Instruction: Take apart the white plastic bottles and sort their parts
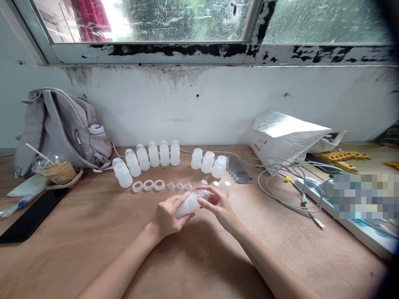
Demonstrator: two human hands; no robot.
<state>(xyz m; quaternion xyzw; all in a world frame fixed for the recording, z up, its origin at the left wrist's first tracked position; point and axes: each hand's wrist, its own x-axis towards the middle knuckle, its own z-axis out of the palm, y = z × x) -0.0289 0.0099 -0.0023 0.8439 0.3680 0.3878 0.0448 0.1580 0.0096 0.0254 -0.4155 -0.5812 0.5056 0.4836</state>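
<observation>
My left hand (166, 214) is wrapped around the frosted white body of a baby bottle (187, 207), which is tilted with its top to the right. At that top, the fingers of my right hand (220, 207) grip the clear cap (202, 194). Just beyond my hands lie three white collar rings (149, 185), three clear bottle nipples (179, 185) and clear domed caps (215, 184), partly hidden by my right hand. Several capped baby bottles (143, 158) stand upright in a curve behind. To their right are three bottles without caps (207, 162).
Left on the wooden table (102, 236) are a grey backpack (59, 128), an iced drink cup (54, 168) and a black phone-like slab (33, 216). Coiled cables (291, 187), a power strip (349, 224), a silvery-white bag (283, 133) and yellow pieces (343, 157) occupy the right.
</observation>
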